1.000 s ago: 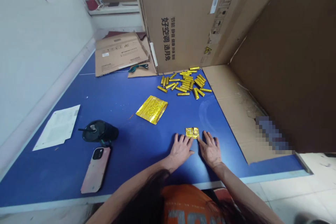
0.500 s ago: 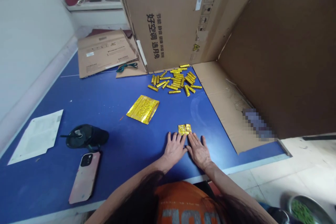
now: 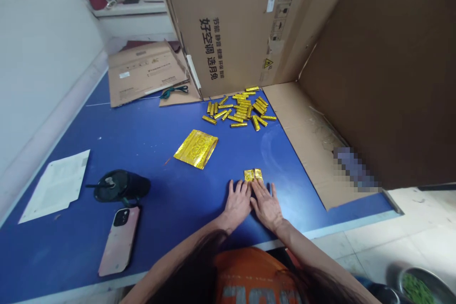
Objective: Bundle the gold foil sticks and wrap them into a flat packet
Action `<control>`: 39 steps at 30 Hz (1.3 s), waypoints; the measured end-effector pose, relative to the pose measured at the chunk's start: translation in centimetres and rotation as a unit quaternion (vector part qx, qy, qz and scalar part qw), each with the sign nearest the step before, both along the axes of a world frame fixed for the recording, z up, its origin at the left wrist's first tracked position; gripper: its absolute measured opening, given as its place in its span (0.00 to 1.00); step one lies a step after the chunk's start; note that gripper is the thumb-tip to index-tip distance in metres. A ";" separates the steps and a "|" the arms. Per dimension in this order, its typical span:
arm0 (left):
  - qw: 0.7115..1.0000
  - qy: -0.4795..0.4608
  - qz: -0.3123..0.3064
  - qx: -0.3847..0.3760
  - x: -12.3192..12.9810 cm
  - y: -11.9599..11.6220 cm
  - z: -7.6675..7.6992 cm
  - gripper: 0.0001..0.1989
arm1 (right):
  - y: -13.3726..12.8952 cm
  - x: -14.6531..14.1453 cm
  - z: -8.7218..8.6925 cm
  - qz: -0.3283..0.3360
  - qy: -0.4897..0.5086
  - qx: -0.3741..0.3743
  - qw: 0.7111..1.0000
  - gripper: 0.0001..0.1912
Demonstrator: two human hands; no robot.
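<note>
A small piece of gold foil lies flat on the blue table, with a split or seam down its middle. Both hands press on its near edge, palms down. My left hand has its fingers stretched out, the fingertips at the foil's left part. Beside it, my right hand lies flat with fingers extended and its thumb against the left hand. Up and left is a stack of flat gold foil sheets. Farther back, several small rolled gold tubes form a loose pile.
Cardboard panels stand behind and on the right, above a flat cardboard sheet. On the left are a dark cup with a straw, a pink phone and a paper sheet. Teal-handled scissors lie near folded cardboard.
My hands stay flat at the foil's near edge, the right fingers drawn slightly closer to the left hand. The whole view has shifted a little.
</note>
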State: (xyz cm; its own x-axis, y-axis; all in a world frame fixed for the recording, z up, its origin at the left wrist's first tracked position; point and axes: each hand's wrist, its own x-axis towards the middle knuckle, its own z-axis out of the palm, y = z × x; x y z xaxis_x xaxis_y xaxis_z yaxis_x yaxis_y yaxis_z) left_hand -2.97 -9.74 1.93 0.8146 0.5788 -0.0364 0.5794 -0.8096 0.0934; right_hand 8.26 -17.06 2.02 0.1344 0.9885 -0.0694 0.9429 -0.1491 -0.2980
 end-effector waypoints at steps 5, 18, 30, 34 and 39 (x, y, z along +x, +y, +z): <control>1.000 -0.013 0.001 -0.004 -0.3 0.0 -0.2 0.28 | -0.5 0.7 -1.4 0.033 -0.010 0.015 0.999 0.26; 0.998 -0.014 -0.058 0.005 0.8 2.2 -0.2 0.14 | 1.8 4.3 0.1 0.043 -0.053 -0.006 0.998 0.20; 0.994 -0.022 -0.112 0.006 1.1 3.0 -1.0 0.16 | 2.7 4.2 0.2 0.075 -0.069 0.010 0.995 0.18; 0.990 -0.023 -0.136 0.001 1.2 3.5 -0.9 0.15 | 3.0 4.7 0.1 0.090 -0.066 0.010 0.994 0.20; 0.989 -0.023 -0.146 0.000 1.4 3.9 -0.6 0.14 | 3.7 5.0 0.4 0.108 -0.064 0.010 0.992 0.19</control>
